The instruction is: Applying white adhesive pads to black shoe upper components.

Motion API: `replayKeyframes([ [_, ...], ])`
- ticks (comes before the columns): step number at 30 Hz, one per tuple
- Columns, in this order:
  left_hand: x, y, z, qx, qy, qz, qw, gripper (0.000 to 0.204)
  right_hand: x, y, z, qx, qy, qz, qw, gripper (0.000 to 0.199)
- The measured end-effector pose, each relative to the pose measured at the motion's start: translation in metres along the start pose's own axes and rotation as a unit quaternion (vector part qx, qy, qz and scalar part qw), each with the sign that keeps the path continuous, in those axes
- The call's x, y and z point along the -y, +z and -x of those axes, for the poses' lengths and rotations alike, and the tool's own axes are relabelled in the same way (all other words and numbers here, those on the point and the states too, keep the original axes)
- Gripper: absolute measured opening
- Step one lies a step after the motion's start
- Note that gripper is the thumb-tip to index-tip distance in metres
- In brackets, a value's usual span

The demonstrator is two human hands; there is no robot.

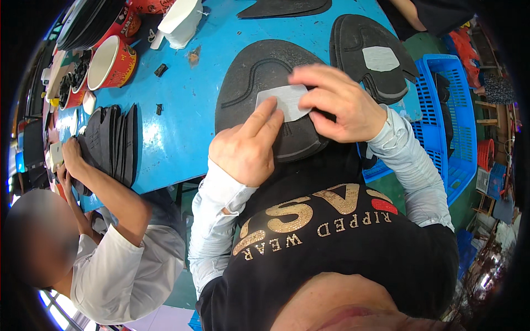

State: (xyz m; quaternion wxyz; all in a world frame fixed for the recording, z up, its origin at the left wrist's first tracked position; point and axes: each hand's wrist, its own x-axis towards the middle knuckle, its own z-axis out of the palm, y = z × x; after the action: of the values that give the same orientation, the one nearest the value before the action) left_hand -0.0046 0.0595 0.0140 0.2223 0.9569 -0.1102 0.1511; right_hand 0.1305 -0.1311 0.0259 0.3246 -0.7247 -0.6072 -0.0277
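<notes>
A stack of black, flat, rounded pieces point(243, 71) with a raised curved line lies on the blue table in front of me; they look like shoe parts. On the top piece is a small white rectangular patch point(289, 102). My left hand point(245, 149) presses the patch's left side with two outstretched fingers. At its right edge, my right hand point(345, 105) pinches the patch, the forefinger raised and slightly blurred. A second black stack point(353, 41) to the right carries another white patch point(381, 58).
Red-and-white paper tubs point(112, 63) and a white container point(181, 23) stand at the far left. Beside several upright black pieces point(118, 146), a co-worker point(127, 259) holds a small pale object point(56, 155). Blue plastic crates point(461, 127) stand right of the table point(171, 105).
</notes>
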Motion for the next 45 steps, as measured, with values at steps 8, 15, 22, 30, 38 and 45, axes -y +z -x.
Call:
replayKeyframes([
  [8, 0.001, 0.008, 0.01, 0.004, -0.032, -0.072, 0.997, 0.045, 0.034, 0.036, 0.0, 0.045, 0.083, 0.132, 0.987, 0.081],
  [15, 0.0, -0.014, 0.03, 0.057, -0.106, -0.111, 0.987, 0.063, 0.024, 0.03, 0.018, 0.117, 0.136, 0.193, 0.965, 0.095],
  [22, -0.001, -0.004, 0.005, 0.061, -0.066, -0.148, 0.985, 0.058, 0.032, 0.036, -0.001, 0.057, 0.114, 0.165, 0.978, 0.093],
  [30, 0.006, -0.005, 0.024, 0.049, -0.019, -0.211, 0.976, 0.056, 0.007, 0.022, 0.02, -0.05, 0.201, 0.283, 0.936, 0.076],
  [38, -0.002, -0.005, 0.03, 0.058, -0.043, -0.143, 0.987, 0.061, 0.01, 0.038, 0.035, -0.093, 0.239, 0.302, 0.918, 0.054],
  [45, 0.002, -0.018, 0.029, 0.088, -0.057, -0.065, 0.992, 0.058, 0.04, 0.019, 0.019, -0.268, 0.019, 0.128, 0.955, 0.016],
])
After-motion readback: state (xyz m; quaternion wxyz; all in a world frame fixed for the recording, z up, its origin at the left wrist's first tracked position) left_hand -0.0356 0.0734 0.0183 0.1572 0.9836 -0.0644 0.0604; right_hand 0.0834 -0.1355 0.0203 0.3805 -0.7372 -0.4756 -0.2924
